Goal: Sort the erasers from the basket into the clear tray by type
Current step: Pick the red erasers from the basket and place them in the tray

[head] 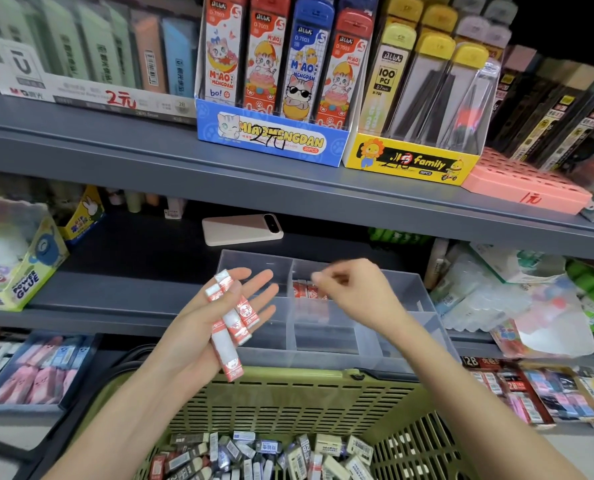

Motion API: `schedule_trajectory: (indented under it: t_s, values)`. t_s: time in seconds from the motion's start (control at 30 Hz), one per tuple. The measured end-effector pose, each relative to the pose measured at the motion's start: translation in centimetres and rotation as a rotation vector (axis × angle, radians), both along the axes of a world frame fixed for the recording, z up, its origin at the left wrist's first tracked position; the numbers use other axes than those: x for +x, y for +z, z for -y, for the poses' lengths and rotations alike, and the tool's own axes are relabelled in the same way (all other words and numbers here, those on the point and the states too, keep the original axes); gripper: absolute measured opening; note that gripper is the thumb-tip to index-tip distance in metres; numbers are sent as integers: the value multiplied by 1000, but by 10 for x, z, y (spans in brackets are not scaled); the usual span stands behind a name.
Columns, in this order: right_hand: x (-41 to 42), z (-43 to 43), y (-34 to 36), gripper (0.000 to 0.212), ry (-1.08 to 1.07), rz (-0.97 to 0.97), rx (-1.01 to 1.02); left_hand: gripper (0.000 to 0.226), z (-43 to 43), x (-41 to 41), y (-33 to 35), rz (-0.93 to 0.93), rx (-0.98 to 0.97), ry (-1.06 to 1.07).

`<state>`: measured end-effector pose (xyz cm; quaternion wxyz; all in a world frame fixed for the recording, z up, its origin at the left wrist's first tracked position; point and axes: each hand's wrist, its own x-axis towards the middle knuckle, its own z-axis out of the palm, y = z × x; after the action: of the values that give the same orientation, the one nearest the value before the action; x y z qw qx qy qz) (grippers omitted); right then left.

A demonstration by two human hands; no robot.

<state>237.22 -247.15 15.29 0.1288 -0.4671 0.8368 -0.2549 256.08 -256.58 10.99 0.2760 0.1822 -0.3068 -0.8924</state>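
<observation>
"MIAOMENGDAN" blue box (271, 142), "POWER GLUE" box (28, 271)

1. A pale phone (242, 229) lies face down on the dark middle shelf, camera end to the right.
2. On the grey upper shelf (115, 147), a blue Miaomengdan display box (271, 140) holds upright red and blue cases printed with cartoon cats.
3. Just right of it stands a yellow display box (409, 162) of clear, yellow-capped lead tubes.
4. A pink perforated box (524, 183) lies further right.
5. A Power Glue box (25, 271) sits at far left.
</observation>
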Motion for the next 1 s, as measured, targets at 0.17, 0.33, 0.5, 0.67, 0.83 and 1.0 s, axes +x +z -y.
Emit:
schedule_trajectory:
  t_s: [0.17,0.33,0.5,0.67,0.83,1.0]
  values:
    - [75,-9,1,20,197,222,-204,39,-7,-4,2,-26,19,-30]
    - [82,-7,-5,12,196,427,-214,38,-10,2,2,-13,-25,-94]
    - [39,-30,7,8,-44,475,-281,44,-5,6,-6,-34,-36,-81]
    - [-23,-31,11,54,-303,-182,126,47,3,10,-13,-58,-32,-61]
    - [-39,4,2,49,-210,-370,469,37,4,10,-18,-63,-41,-65]
    - [-34,24,-21,29,-227,-482,480,37,4,11,-19,-64,-40,-69]
